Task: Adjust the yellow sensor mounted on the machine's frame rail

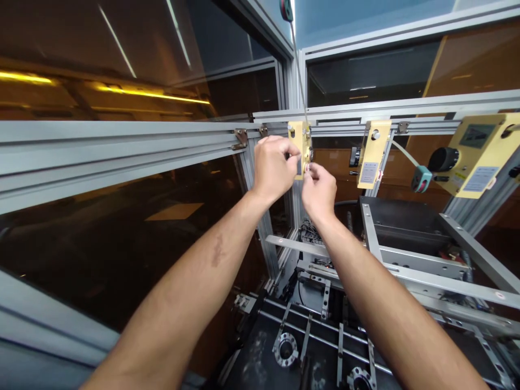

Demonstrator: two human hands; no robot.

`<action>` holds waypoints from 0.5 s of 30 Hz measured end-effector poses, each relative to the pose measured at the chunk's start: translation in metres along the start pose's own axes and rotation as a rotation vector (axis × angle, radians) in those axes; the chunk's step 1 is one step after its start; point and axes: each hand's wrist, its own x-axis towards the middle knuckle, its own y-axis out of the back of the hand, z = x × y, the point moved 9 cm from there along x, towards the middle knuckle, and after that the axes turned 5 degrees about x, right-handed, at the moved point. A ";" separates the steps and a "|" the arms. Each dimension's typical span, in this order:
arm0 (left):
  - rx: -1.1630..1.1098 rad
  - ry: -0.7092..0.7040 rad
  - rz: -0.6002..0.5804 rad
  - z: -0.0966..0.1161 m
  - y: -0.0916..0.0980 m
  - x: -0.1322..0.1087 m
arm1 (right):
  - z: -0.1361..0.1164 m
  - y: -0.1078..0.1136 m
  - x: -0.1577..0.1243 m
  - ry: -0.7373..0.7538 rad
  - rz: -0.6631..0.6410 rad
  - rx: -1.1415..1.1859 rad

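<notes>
Pinches a small dark piece (299,167) with the left hand (274,168), fingers curled tight and thumb pressed on, right against the lower edge of the yellow plate (298,135). Meets it from the other side with the right hand (319,189), fingertips closed on a small pale part (307,168) that touches the dark piece. Cannot tell what either bit is: too small and half hidden by the fingers.

Finds the yellow plate just above both grips, fixed to the aluminium rail (122,143) that runs away to the left of the left grip. Shows a thin cable (298,70) rising straight up from the plate. Puts a second yellow plate (374,149) to the right of the right grip, then a teal button pendant (421,179), and farthest right a yellow box (475,154). Leaves a black base plate (260,357) with round flanges well below both forearms.

Looks like the fine fitting step: seating or tightening a small fastening at the plate's bottom edge, one grip steadying and the other working. Seems about midway, with both bits in the fingers and neither let go. Calls next for a steady left pinch, small turns or a light push from the right fingertips, and care not to drop anything into the machine below.
</notes>
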 end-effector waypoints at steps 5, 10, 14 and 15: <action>0.067 -0.146 -0.080 0.018 -0.005 0.036 | -0.042 0.000 0.019 0.163 -0.048 -0.049; 0.149 -0.129 -0.081 0.042 0.027 0.067 | -0.082 0.018 0.029 0.388 0.042 0.032; 0.111 -0.143 0.031 0.068 0.078 0.069 | -0.118 0.037 0.020 0.524 0.024 0.114; 0.077 -0.108 0.058 0.071 0.091 0.064 | -0.129 0.041 0.013 0.569 0.013 0.107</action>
